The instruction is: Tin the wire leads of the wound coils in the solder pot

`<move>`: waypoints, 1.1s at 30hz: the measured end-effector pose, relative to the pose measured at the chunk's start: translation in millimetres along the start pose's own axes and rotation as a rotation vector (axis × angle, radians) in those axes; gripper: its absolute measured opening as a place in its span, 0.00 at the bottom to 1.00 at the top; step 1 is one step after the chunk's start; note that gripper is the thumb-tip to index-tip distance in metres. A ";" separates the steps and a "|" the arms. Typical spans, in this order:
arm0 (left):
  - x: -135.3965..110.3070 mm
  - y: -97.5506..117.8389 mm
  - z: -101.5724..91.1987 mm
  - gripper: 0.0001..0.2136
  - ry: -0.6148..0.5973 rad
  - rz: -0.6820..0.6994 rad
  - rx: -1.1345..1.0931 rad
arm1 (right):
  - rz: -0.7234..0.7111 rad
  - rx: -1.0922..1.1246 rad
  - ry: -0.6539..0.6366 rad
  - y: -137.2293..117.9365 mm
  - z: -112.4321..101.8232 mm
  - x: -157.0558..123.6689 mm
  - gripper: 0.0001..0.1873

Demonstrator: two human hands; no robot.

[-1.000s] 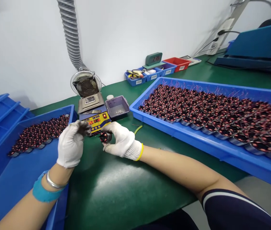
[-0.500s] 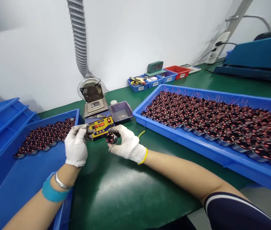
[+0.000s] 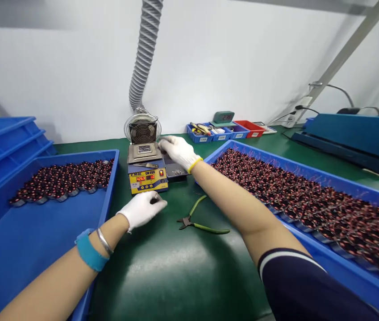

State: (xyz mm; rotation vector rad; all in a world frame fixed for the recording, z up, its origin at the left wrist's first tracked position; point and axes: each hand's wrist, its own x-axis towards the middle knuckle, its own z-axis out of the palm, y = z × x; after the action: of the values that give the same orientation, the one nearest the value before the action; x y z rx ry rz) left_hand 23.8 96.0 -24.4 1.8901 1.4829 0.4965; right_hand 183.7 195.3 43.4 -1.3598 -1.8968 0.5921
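Observation:
My left hand (image 3: 143, 208), in a white glove, hovers over the green table in front of the solder pot (image 3: 147, 178). Its thumb and fingers curl together, and I cannot make out anything between them. My right hand (image 3: 178, 151), also gloved, reaches past the pot's right side above a small grey tray (image 3: 177, 174). Those fingers are closed, and what they hold, if anything, is hidden. Green-handled side cutters (image 3: 186, 221) lie on the table with handles spread. A dark tool (image 3: 147, 165) rests on the pot's front ledge.
A blue tray (image 3: 109, 196) with wound motor cores (image 3: 65, 180) stands on the left, beside stacked blue trays (image 3: 5, 138). On the right, a large blue tray (image 3: 243, 149) holds many wired cores (image 3: 303, 200). An exhaust hose (image 3: 144, 53) hangs behind the pot; small bins (image 3: 221, 135) line the wall.
My right hand has moved up and away to the grey tray; the core it held is out of sight. My left hand has come down and right. The whole pair of cutters now shows.

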 end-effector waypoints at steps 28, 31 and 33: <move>4.1 -6.9 1.7 0.20 -0.359 -0.012 0.481 | 0.116 -0.509 -0.023 -19.1 47.2 130.7 0.34; 4.3 -6.6 1.5 0.19 -0.364 -0.013 0.480 | 0.108 -0.523 -0.032 -17.3 49.5 131.8 0.33; 4.7 -6.5 1.4 0.19 -0.366 -0.014 0.479 | 0.112 -0.528 -0.029 -15.7 50.6 132.2 0.33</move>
State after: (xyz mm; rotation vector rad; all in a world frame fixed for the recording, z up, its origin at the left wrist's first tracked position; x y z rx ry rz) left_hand 21.5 100.9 -30.5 2.1794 1.4454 -0.2317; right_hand 110.4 316.3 60.2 -1.8008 -2.0975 0.1601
